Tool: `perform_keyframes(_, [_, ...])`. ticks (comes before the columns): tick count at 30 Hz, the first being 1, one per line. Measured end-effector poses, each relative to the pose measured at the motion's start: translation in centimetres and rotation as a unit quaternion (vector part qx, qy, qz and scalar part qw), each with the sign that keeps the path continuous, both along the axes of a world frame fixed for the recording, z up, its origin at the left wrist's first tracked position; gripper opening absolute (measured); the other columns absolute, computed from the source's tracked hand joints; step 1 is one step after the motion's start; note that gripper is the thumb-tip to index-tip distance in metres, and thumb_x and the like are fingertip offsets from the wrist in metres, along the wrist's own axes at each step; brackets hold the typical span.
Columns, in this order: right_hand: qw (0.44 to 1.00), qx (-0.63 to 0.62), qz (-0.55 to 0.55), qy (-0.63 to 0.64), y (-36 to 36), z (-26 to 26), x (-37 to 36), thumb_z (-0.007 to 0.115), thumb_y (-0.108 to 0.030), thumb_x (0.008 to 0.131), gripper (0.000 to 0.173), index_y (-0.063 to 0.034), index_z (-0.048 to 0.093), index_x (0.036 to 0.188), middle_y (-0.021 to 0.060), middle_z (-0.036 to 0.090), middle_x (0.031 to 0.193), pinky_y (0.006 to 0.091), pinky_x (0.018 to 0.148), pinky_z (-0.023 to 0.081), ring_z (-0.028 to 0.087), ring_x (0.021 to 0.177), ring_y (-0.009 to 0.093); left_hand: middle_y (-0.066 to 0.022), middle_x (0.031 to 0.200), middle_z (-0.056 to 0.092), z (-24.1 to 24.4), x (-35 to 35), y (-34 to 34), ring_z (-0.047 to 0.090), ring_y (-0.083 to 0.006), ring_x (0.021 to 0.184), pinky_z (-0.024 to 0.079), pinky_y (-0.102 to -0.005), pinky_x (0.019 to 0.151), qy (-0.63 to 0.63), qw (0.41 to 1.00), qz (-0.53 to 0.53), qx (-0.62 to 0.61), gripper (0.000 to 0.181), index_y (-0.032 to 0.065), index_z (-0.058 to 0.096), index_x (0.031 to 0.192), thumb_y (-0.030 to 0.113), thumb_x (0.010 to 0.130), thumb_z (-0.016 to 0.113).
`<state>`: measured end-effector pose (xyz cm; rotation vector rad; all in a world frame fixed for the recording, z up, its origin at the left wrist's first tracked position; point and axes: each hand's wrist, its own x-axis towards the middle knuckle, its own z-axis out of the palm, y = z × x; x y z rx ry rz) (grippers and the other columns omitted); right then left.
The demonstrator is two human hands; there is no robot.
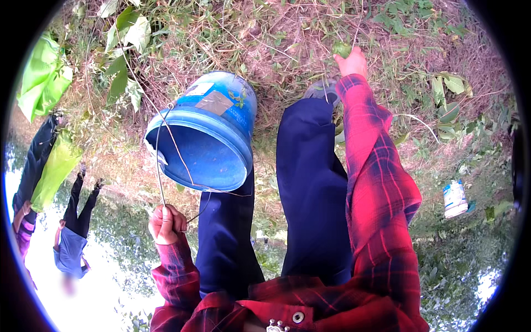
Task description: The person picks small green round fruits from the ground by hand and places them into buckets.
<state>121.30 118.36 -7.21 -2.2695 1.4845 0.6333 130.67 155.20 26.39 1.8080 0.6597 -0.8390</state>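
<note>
My left hand (167, 224) is closed around the wire handle of a blue plastic bucket (244, 112). The bucket hangs tilted with its mouth towards me, and the part of its inside that shows holds nothing. Patches of tape or labels are on its side, and a thin dry stem crosses its mouth. My right hand (351, 63) reaches down to the ground beyond my shoe, its fingers at a round green fruit (342, 49). The fingertips are partly hidden, so how firmly they hold the fruit is unclear.
Grass, dry stems and broad-leaved plants (450, 89) cover the ground. A white and blue bucket (455, 199) stands off to the right. At the left, one person (70, 245) stands farther off and another is beside bright green sacks (45, 74). My shoe (321, 90) is near my right hand.
</note>
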Motion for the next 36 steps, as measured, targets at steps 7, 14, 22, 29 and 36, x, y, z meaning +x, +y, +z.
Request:
perform_keyframes(7, [0.980, 0.105, -0.165, -0.050, -2.2, 0.4, -0.3, 0.070, -0.033, 0.053, 0.054, -0.0004, 0.049, 0.091, 0.0160, 0.057, 0.088, 0.0359, 0.073, 0.042, 0.054, 0.083, 0.031, -0.0014, 0.041, 0.032, -0.9, -0.6, -6.6, 0.027, -0.0096, 0.034, 0.026, -0.0227, 0.035, 0.009, 0.998, 0.006, 0.060, 0.024, 0.0018, 0.043, 0.066, 0.016, 0.084, 0.037])
perform_keyframes(14, [0.665, 0.590, -0.287, -0.356, -4.1, 12.8, -4.1, 0.066, -0.018, 0.063, 0.051, -0.0015, 0.045, 0.107, 0.0065, 0.053, 0.097, 0.0258, 0.077, 0.038, 0.050, 0.087, 0.014, -0.0007, 0.039, 0.030, 2.0, -0.5, -13.4, 0.026, -0.0101, 0.032, 0.025, -0.0232, 0.035, 0.042, 0.999, -0.003, 0.033, 0.025, 0.0025, 0.043, 0.065, 0.018, 0.084, 0.037])
perform_keyframes(22, [0.800, 0.382, 0.049, -0.460, -3.6, 31.6, -0.3, 0.062, -0.021, 0.068, 0.052, -0.0038, 0.040, 0.112, 0.0117, 0.045, 0.106, 0.0311, 0.081, 0.036, 0.044, 0.096, 0.022, 0.0022, 0.040, 0.027, 8.1, 3.7, -19.7, 0.020, -0.0064, 0.031, 0.020, -0.0206, 0.032, -0.045, 0.999, 0.009, -0.020, 0.021, 0.0009, 0.047, 0.070, 0.016, 0.084, 0.040])
perform_keyframes(29, [0.890, 0.163, -0.079, -0.418, -16.7, 32.7, -2.9, 0.051, -0.009, 0.074, 0.019, -0.0014, 0.051, 0.092, 0.0094, 0.057, 0.077, 0.0252, 0.059, 0.044, 0.055, 0.066, 0.014, 0.0048, 0.043, 0.027, 11.4, 13.5, -16.9, 0.020, -0.0053, 0.034, 0.017, -0.0194, 0.033, -0.164, 0.981, 0.103, 0.021, 0.018, 0.0015, 0.048, 0.069, 0.015, 0.081, 0.046])
perform_keyframes(36, [0.901, 0.204, -0.049, -0.380, -20.1, 28.2, 4.9, 0.052, -0.008, 0.074, 0.012, -0.0031, 0.055, 0.085, 0.0071, 0.057, 0.068, 0.0243, 0.058, 0.043, 0.054, 0.061, 0.013, 0.0054, 0.043, 0.024, 8.0, 21.9, -21.7, 0.021, -0.0059, 0.035, 0.017, -0.0194, 0.033, -0.203, 0.963, 0.158, -0.084, 0.018, 0.0006, 0.048, 0.073, 0.015, 0.083, 0.044])
